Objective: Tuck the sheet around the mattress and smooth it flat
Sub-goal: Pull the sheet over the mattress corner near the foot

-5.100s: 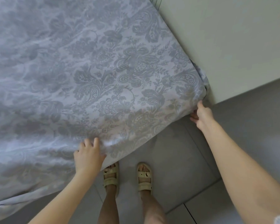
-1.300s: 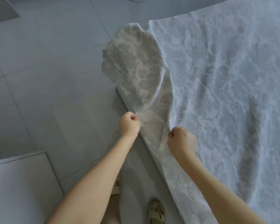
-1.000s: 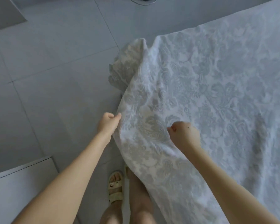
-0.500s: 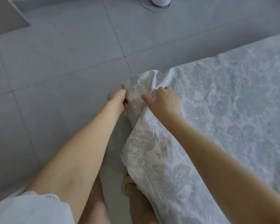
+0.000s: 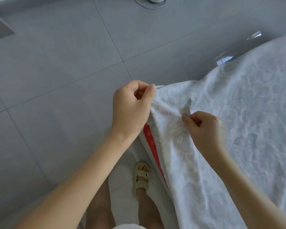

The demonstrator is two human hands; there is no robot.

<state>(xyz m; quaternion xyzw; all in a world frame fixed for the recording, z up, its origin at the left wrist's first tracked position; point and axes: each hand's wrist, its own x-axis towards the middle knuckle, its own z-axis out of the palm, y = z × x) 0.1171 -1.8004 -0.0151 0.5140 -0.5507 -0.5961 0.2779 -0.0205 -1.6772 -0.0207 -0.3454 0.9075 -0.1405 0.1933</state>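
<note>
The grey tiled floor (image 5: 56,63) fills the left; the patterned sheet (image 5: 238,104) lies spread on the right. At its near corner we pinch the cloth: the left hand (image 5: 130,111) has its grip on the edge, the right hand (image 5: 205,129) on a fold. A red strip (image 5: 151,142) shows beneath.

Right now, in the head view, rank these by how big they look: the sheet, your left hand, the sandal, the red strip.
1. sheet, by far the largest.
2. left hand, though it is nearer the camera than the floor.
3. sandal and red strip: not ranked, since the strip is longer but much thinner.
</note>
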